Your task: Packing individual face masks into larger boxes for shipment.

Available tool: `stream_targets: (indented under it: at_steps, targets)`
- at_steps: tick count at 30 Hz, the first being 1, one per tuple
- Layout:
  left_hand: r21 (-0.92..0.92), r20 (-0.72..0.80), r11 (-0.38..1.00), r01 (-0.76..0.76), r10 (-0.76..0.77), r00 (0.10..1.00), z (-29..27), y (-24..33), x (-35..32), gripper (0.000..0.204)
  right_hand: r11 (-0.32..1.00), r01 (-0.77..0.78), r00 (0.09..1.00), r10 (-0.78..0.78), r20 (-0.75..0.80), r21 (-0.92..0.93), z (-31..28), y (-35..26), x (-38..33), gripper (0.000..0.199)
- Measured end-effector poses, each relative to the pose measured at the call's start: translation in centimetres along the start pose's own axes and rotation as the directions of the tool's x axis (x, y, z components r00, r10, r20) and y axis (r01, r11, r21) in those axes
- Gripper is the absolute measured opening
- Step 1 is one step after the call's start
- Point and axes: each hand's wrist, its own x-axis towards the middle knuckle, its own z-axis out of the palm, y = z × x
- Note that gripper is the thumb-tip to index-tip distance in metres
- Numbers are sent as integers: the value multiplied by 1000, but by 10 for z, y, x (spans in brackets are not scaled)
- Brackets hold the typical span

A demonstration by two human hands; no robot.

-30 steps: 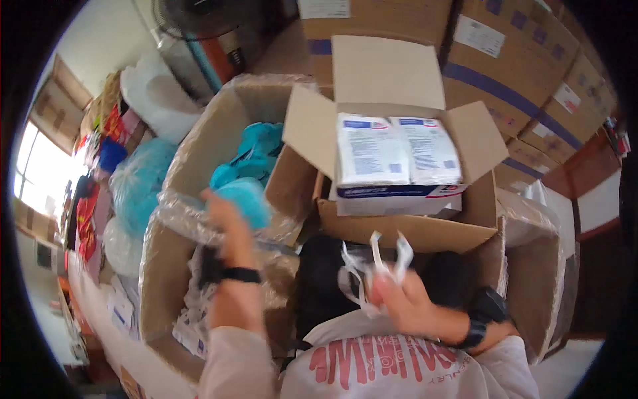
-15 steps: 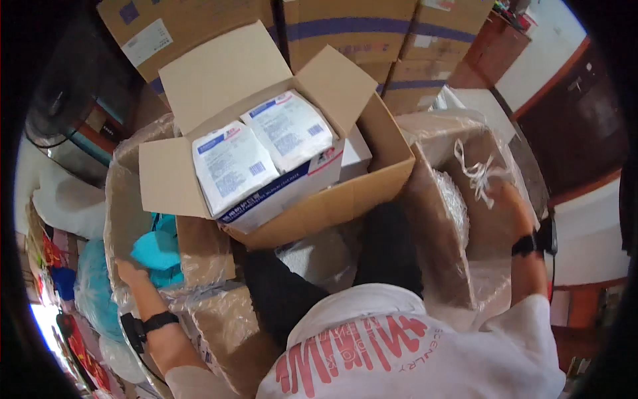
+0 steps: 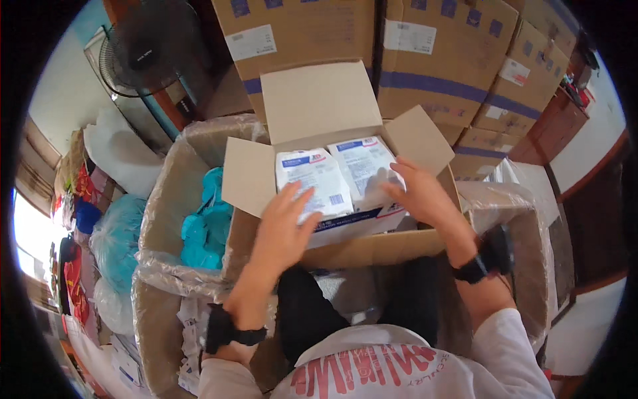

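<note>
In front of me an opened small carton [image 3: 322, 100], its flaps spread, sits inside a larger brown cardboard box [image 3: 379, 247]. Two white printed packets, a left packet [image 3: 332, 189] and a right packet [image 3: 362, 163], lie side by side at its top. My left hand [image 3: 282, 226] is over the front of the left packet with its fingers spread. On the other side, my right hand [image 3: 425, 196] reaches to the edge of the right packet, fingers apart. Neither hand grips anything; whether the fingertips touch the packets I cannot tell.
At left, a plastic-lined box [image 3: 166, 193] holds turquoise cup-shaped pieces [image 3: 206, 226]. Another lined box [image 3: 518, 219] stands at right. Large cartons [image 3: 432, 73] are stacked behind. A black fan [image 3: 143, 56] and a bag of turquoise items [image 3: 119, 233] are at far left.
Both hands have come from the lined boxes at either side to the packets in the middle. The view has shifted, showing more of the stacked cartons and the fan.
</note>
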Motion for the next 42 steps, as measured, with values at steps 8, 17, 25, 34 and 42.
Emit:
stream_targets:
  at_steps: [8,17,25,34,42]
  targets:
    - [288,224,958,0,-68,972,35,2,-2,51,954,-106,979,150,139,-281,38,0,45,95]
    - [227,208,974,29,-77,975,32,-3,1,45,912,-408,892,386,238,49,49,15,58,101]
    - [198,239,980,20,-68,969,24,-6,0,40,894,-445,882,425,205,61,39,10,53,86]
    - [189,243,982,11,-57,968,29,-8,-3,40,867,-445,893,411,185,223,37,12,45,63]
    - [202,207,979,-27,-16,978,28,-15,-5,40,500,-208,910,414,-21,841,13,-5,23,26]
